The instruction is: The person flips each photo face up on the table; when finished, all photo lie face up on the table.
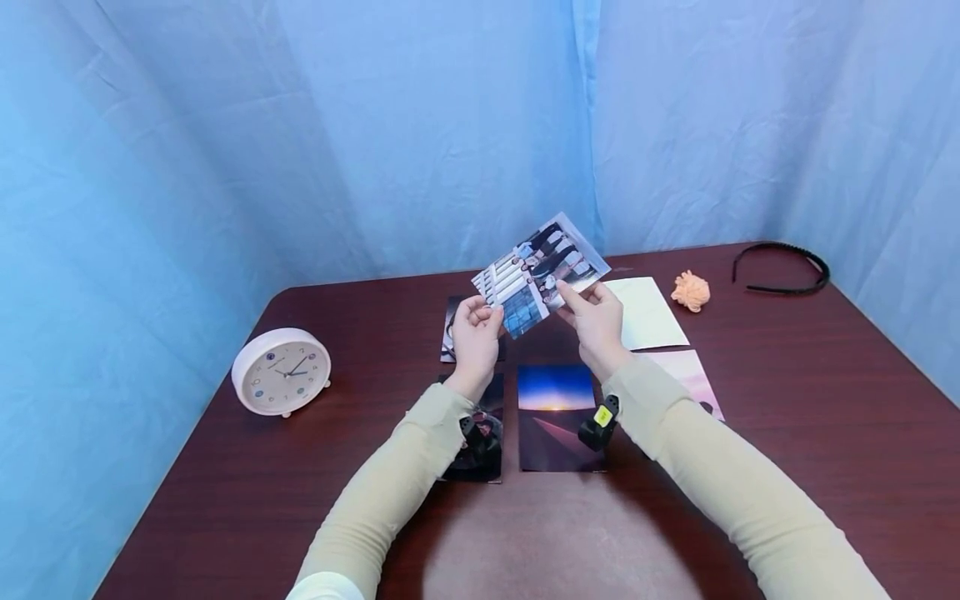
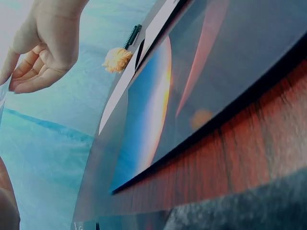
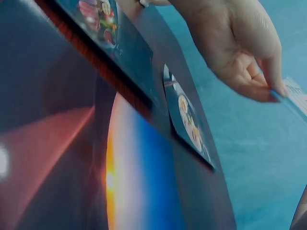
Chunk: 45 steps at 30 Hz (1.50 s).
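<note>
A printed photo (image 1: 540, 271) of several people beside white columns is held up, tilted, above the far part of the table. My left hand (image 1: 477, 333) pinches its lower left corner between thumb and fingers. On its lower right edge, my right hand (image 1: 597, 325) grips it, thumb on the front. Below the hands lies a sunset road photo (image 1: 551, 425). Left of that is a dark food photo (image 1: 491, 400), partly covered by my left wrist. Behind it another food photo (image 3: 189, 124) shows in the right wrist view.
On the left stands a white alarm clock (image 1: 282, 372). A blank white sheet (image 1: 645, 312) and a pink-sky photo (image 1: 682, 375) lie right of my right hand. Farther right are an orange scrunchie-like puff (image 1: 691, 291) and a black headband (image 1: 821, 271). Blue curtains (image 1: 450, 125) hang behind the table.
</note>
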{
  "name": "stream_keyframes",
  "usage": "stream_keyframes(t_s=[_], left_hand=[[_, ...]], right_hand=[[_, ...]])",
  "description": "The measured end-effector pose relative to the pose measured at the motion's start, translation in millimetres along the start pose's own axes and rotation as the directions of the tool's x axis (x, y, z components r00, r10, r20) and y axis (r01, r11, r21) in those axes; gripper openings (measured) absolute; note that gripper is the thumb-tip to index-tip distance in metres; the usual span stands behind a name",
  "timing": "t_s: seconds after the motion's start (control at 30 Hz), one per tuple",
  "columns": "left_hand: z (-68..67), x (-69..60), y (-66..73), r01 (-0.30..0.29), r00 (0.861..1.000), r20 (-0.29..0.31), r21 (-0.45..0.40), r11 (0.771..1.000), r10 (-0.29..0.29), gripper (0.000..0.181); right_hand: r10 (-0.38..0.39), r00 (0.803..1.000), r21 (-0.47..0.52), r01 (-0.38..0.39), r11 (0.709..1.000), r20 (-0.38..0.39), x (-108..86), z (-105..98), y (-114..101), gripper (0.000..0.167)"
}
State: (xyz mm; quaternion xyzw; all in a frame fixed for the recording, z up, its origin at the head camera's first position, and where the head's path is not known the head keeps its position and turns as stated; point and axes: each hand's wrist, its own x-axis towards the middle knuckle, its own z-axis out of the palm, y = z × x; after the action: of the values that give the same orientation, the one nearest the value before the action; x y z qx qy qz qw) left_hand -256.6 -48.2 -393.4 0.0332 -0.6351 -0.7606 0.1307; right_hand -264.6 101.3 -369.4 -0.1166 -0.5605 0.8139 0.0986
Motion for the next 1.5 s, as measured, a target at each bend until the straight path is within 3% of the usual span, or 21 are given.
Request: stream_keyframes(t_s=[0.17,0.43,0.6,0.73,0.87,1.03,1.23,1.37,1.5], left_hand=[[-4.3,1.1,1.7,-0.033,0.999,0.027,0.031,0.999,0.032,0.031],[-33.4,5.6,7.0,-0.111,0.99,0.111,0.226,0.968,0.087,0.038],[-50.6,9.7,14.4,-0.134,0.983,0.168,0.373,0.918,0.075,0.04],[-59.2,13.1,19.9,-0.19,0.972,0.214,0.477,0.858,0.096,0.036],[-63.0,13.8,25.3,-0.25,0.958,0.259,0.539,0.804,0.125,0.03],[-64.0,13.1,32.1,-0.3,0.938,0.324,0.589,0.75,0.122,0.025],[-65.7,14.0,36.1,-0.324,0.918,0.39,0.629,0.706,0.074,0.024],[-66.6,15.6,38.6,-0.338,0.907,0.418,0.647,0.683,0.053,0.025],[-66.1,16.0,41.4,-0.383,0.89,0.452,0.659,0.648,0.066,0.024]], right_hand=[[-0.015,1.0,0.021,0.014,1.0,0.006,6.7,-13.1,-5.7,0.011],[0.028,1.0,-0.072,-0.027,0.997,0.014,15.1,-35.0,-16.7,0.015],[0.027,0.994,-0.109,-0.015,0.994,0.102,15.2,-42.2,-24.1,0.018],[0.035,0.976,-0.185,0.006,0.983,0.216,14.3,-43.4,-25.3,0.019],[0.066,0.948,-0.319,0.038,0.947,0.31,11.8,-42.2,-24.0,0.019],[0.109,0.906,-0.488,0.116,0.865,0.408,6.9,-36.9,-21.7,0.035],[0.193,0.824,-0.596,0.203,0.777,0.533,-2.0,-28.0,-17.3,0.047],[0.25,0.765,-0.636,0.256,0.728,0.594,-9.3,-24.3,-12.7,0.044],[0.269,0.725,-0.669,0.339,0.662,0.634,-16.4,-22.6,-7.5,0.037]])
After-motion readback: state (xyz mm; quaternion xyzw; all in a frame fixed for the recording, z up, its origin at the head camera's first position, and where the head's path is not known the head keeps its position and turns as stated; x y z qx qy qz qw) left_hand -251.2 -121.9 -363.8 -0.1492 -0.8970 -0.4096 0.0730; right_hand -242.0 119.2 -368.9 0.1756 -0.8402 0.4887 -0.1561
